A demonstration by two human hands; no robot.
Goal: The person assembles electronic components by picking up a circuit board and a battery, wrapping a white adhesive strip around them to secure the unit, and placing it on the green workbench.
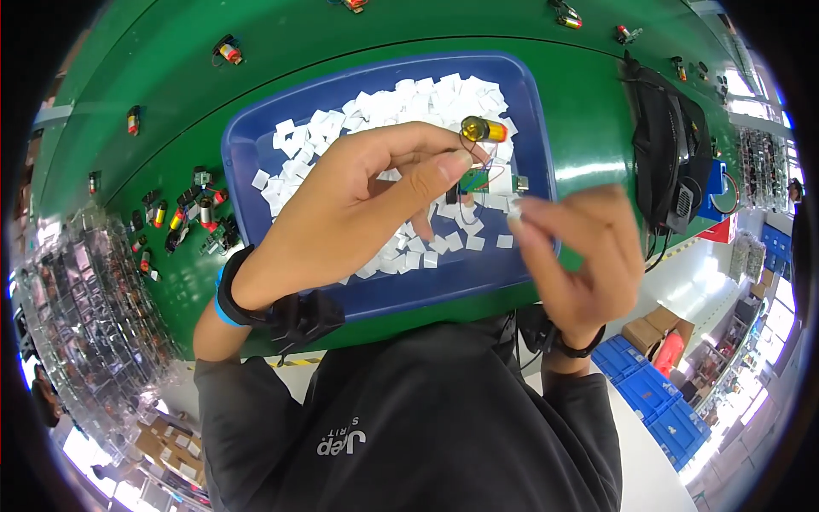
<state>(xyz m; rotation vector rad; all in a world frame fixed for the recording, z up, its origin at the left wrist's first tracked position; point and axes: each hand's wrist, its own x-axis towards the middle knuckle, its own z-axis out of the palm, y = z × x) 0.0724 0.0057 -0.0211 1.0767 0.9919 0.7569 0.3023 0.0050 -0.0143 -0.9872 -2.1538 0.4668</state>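
Observation:
My left hand (358, 192) reaches over the blue tray (384, 299) and pinches a small green circuit board (482, 179) between thumb and fingers. Thin red and blue wires run from the board to a yellow cylindrical battery cell (484, 130) with an orange-red end, just above the fingertips. A metal plug (520, 183) sticks out at the board's right end. Close by on the right, my right hand (589, 252) is blurred, with thumb and forefinger brought together. Something whitish shows at its fingertips, too smeared to name. Small white square pieces (401, 107) are heaped in the tray beneath.
Several similar battery-and-board assemblies (206, 212) lie on the green table (589, 94) left of the tray, others along the far side. A black bag (670, 145) lies at the right. Blue crates (653, 397) stand on the floor lower right; clear packages (85, 299) are stacked at left.

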